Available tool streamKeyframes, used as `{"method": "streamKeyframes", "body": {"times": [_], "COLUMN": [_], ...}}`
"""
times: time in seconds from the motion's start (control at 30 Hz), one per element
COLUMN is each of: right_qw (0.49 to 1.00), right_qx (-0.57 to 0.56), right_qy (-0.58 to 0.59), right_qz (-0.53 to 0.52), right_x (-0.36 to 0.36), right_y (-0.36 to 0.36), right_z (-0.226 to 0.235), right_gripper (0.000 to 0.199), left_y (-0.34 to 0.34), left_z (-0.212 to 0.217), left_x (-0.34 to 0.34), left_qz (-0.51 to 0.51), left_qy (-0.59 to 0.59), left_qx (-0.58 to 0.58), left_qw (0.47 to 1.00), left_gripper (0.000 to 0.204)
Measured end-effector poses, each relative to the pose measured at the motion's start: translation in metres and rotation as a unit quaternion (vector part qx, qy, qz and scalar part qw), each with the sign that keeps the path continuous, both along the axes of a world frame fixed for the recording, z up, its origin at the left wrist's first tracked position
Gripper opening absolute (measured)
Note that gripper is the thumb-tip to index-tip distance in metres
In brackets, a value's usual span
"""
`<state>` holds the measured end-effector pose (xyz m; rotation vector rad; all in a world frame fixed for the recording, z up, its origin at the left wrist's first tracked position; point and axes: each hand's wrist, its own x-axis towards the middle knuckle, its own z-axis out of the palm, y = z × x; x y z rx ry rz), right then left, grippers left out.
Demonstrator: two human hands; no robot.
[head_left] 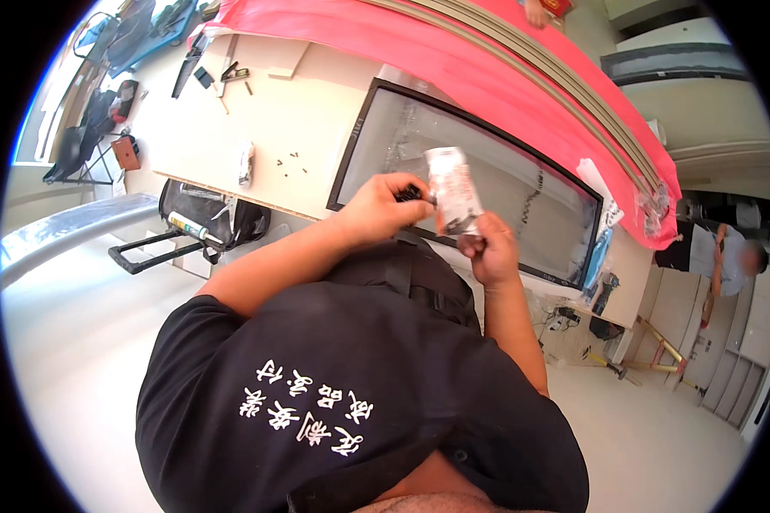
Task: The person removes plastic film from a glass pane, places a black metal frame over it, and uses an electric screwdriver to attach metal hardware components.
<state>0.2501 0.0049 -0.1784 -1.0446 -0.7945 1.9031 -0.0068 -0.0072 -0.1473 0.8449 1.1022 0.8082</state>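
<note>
By the near edge of the pale table (325,103), I'm watching the right hand (494,248) gripping a white packet (455,192). Just left, the left hand (376,205) is holding small black bits (409,193). Beyond, a black-framed panel (509,175) is lying flat. Farther off, long strips (560,88) are resting on a pink sheet (351,43).

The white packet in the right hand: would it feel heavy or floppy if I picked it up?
The white packet is probably light: the right hand seems to grip just its lower end. It may bend easily, looking like a thin pouch. Pushed, it would likely slide, not roll, given its flat shape.
</note>
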Motion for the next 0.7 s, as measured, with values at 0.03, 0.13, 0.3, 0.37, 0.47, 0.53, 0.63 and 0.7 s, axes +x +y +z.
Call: {"method": "streamKeyframes", "body": {"times": [0.03,0.13,0.3,0.37,0.47,0.53,0.63,0.7], "right_qw": [0.999,0.991,0.977,0.972,0.956,0.956,0.956,0.95], "right_qx": [0.005,-0.036,-0.101,-0.12,-0.164,-0.18,-0.187,-0.185], "right_qy": [0.014,-0.014,-0.066,-0.091,-0.112,-0.123,-0.13,-0.15], "right_qz": [-0.04,-0.129,-0.174,-0.183,-0.215,-0.197,-0.182,-0.202], "right_x": [0.004,0.027,0.065,0.071,0.078,0.08,0.08,0.083], "right_y": [0.001,0.003,-0.023,-0.036,-0.052,-0.061,-0.073,-0.08], "right_z": [-0.004,-0.015,-0.048,-0.054,-0.073,-0.078,-0.082,-0.087], "right_gripper": [0.026,0.03,0.032,0.03,0.029,0.028,0.029,0.029], "left_y": [0.001,0.003,-0.025,-0.024,-0.013,-0.012,-0.007,-0.005], "left_z": [-0.015,-0.078,-0.212,-0.236,-0.262,-0.283,-0.288,-0.27], "left_x": [-0.008,-0.047,-0.122,-0.131,-0.137,-0.138,-0.139,-0.142], "left_qz": [0.048,0.161,0.227,0.218,0.191,0.196,0.218,0.213], "left_qy": [-0.03,0.009,0.2,0.21,0.252,0.29,0.319,0.303], "left_qx": [0.03,-0.001,-0.146,-0.197,-0.203,-0.166,-0.155,-0.169], "left_qw": [0.998,0.987,0.942,0.932,0.927,0.922,0.909,0.914], "left_gripper": [0.012,0.016,0.021,0.025,0.035,0.04,0.05,0.051]}}
